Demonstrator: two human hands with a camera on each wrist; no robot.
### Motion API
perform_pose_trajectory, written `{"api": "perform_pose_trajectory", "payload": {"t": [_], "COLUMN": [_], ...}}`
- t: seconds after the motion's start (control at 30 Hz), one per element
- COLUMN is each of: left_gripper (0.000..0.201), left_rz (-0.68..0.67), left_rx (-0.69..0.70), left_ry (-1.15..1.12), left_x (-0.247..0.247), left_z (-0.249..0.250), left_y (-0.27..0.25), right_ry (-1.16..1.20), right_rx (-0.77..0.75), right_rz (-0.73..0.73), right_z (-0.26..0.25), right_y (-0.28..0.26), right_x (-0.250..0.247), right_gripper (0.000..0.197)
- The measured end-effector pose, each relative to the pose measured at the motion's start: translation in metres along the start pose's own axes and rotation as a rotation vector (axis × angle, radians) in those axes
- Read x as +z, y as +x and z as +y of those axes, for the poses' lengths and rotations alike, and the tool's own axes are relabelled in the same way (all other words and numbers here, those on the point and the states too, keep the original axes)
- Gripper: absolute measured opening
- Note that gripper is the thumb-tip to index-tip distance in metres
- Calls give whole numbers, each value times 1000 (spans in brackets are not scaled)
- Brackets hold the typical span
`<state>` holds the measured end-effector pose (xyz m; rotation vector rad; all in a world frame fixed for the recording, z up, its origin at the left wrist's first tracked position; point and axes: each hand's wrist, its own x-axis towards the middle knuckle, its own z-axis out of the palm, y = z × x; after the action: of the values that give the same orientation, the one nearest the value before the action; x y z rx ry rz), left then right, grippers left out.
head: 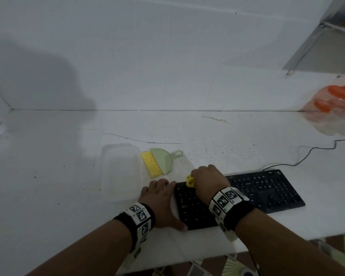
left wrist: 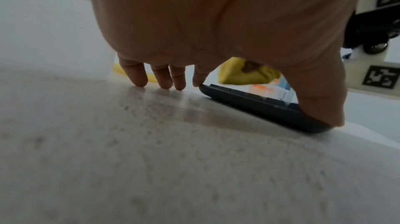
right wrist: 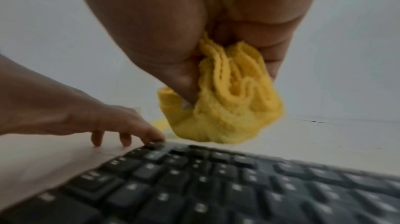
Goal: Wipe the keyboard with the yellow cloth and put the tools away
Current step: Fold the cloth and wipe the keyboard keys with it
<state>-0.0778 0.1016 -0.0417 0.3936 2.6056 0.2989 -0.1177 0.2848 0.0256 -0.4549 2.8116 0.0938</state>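
the left hand (head: 159, 198), nearest, lies flat with straight fingers bracing the 9 o'clock end of the black keyboard (head: 267, 191), whose long axis runs 9 to 3. the right hand (head: 207, 179) bunches the yellow cloth (head: 190, 181) over its far-left keys. the clear container (head: 121, 172) at 10 o'clock looks empty, a brush (head: 157, 163) beside it.

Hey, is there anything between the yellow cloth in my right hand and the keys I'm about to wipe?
Nothing visible. The right hand holds the bunched yellow cloth by the far left corner of the keyboard, with bare keys below. The left hand braces the keyboard's left edge, off to the side.
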Motion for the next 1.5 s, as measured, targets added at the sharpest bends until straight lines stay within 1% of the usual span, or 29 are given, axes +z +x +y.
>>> {"api": "perform_pose_trajectory", "payload": {"t": [0.07,0.1,0.17,0.23,0.3,0.37,0.43,0.5,0.57,0.6,0.67,0.73,0.77,0.83,0.9,1.03,1.1,1.17,1.23,1.3,1.37,1.43,1.5], "left_gripper": [144,144,145,146,144,146,147,146,144,144,146,146,146,146,146,146,146,147,147,147,147,147,147], "left_rz": [16,21,14,10,25,22,12,17,32,27,16,16,13,23,19,5,8,7,5,8,13,8,6], "left_rx": [1,2,3,1,4,4,-3,1,6,5,-1,-7,-6,-4,-2,-5,-7,-6,-3,-4,-2,1,-2], "left_ry": [-6,-7,1,5,3,3,7,11,8,8,16,15,13,15,21,30,36,34,33,25,24,25,30], "left_x": [0,0,0,1,2,3,1,1,1,1,1,1,1,1,2,1,1,1,2,2,2,2,1], "left_z": [0,0,0,0,0,0,0,0,0,0,0,0,0,0,0,0,1,0,-1,-1,0,0,0], "left_y": [0,1,0,0,1,1,1,0,-1,-1,-1,-1,-1,0,0,-1,-1,-1,0,-1,0,-1,-2], "right_ry": [7,5,19,33,63,69,16,-12,-19,-30,-28,-29,-18,15,35,1,31,59,56,15,31,57,94], "right_rx": [-60,-82,-15,9,-76,-146,-128,-110,-151,-164,-128,-63,-54,-101,-127,-48,-63,-93,-66,-35,-73,-109,-53], "right_rz": [10,-13,-34,7,7,-45,-56,-15,-11,-36,-82,-56,-38,-28,-70,-54,-28,-55,-79,-35,9,-26,-53], "right_z": [-10,-15,-13,-7,-10,-16,-15,-14,-19,-21,-20,-13,-12,-15,-20,-16,-17,-18,-13,-8,-8,-9,-4], "right_y": [-2,-4,-5,-4,-8,-17,-20,-16,-16,-18,-23,-23,-24,-25,-30,-35,-35,-38,-41,-41,-42,-48,-54], "right_x": [2,3,3,2,3,9,5,-2,-4,-2,0,-3,-4,-3,4,4,6,12,11,6,7,14,18], "right_gripper": [29,27,25,24,19,22,21,22,27,27,24,24,27,32,33,25,28,34,35,33,34,37,37]}}
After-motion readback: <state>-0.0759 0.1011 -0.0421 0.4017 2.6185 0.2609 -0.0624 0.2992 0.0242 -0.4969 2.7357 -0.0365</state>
